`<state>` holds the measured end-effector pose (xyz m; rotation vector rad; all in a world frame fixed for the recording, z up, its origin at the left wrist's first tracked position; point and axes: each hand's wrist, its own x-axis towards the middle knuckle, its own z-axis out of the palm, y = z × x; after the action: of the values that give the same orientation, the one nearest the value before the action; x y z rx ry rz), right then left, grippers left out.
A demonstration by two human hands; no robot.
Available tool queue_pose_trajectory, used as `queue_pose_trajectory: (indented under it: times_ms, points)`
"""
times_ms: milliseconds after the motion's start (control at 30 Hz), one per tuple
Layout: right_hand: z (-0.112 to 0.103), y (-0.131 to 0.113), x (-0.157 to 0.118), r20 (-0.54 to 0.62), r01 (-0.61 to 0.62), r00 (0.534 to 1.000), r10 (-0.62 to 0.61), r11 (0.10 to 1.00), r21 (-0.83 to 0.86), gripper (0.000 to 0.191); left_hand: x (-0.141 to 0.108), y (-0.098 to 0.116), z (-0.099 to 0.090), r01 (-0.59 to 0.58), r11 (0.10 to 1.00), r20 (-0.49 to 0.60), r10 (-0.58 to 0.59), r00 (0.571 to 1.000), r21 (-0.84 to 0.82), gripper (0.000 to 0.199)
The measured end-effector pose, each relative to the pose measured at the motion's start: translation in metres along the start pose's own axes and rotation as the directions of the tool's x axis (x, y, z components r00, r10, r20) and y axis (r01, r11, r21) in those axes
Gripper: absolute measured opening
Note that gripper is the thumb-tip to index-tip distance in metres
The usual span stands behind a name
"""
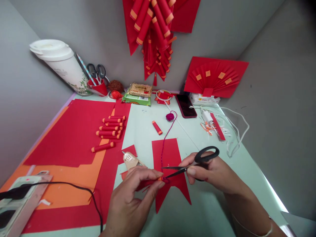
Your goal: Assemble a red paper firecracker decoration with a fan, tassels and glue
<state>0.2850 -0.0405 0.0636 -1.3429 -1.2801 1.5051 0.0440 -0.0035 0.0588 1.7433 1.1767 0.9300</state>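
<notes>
1. Head view, clock centred on frame: red cup at 10 holds a second pair of scissors and a pencil.
2. Lidded tumbler, white with leaf print, beyond cup at 10; contents hidden.
3. Clear packet near 11, grainy pale block inside, lying on a green packet.
4. Red paper piece at 6, flat on bench, lower edge notched into two points.
5. Rolled paper tubes, red with orange ends, piled at 9.
6. Purple yarn ball just right of centre; thin thread trails to tube in hand.
7. Left hand at 7: fingers pinched closed on orange-tipped red tube, mostly covered, above the notched paper.
8. Right hand at 4: curled round black scissors, blades parted beside thread and tube end; can't tell if thread sits between.
</notes>
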Motion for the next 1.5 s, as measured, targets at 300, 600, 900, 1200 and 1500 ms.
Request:
queue_pose_trajectory:
  times_ms: [300,600,900,1200,1500]
  points:
    - [0.0032,-0.0056,0.0006,-0.013,-0.109,0.994,0.110,0.993,0.038,0.025,-0.0024,-0.0022,0.0009,-0.160,0.983,0.016,0.159,0.987,0.092,0.011]
    - [0.0044,-0.0066,-0.0038,-0.043,-0.107,0.993,0.109,0.994,0.037,0.028,-0.0010,0.0062,0.0005,-0.025,0.997,-0.004,0.026,1.000,0.075,0.002]
    - [0.0062,-0.0088,-0.0001,0.031,-0.145,0.989,0.141,0.966,0.213,0.031,-0.0006,0.0030,0.0008,-0.308,0.941,0.078,0.300,0.951,0.143,0.024]
    - [0.0040,-0.0055,0.0027,0.212,-0.151,0.977,0.034,0.811,0.566,0.040,0.0006,0.0026,-0.0004,-0.258,0.960,0.081,0.250,0.965,0.109,0.019]
    - [0.0077,-0.0057,0.0001,0.115,-0.077,0.993,0.019,0.850,0.521,0.025,-0.0020,0.0023,-0.0038,0.001,1.000,0.077,-0.002,0.997,0.008,0.018]
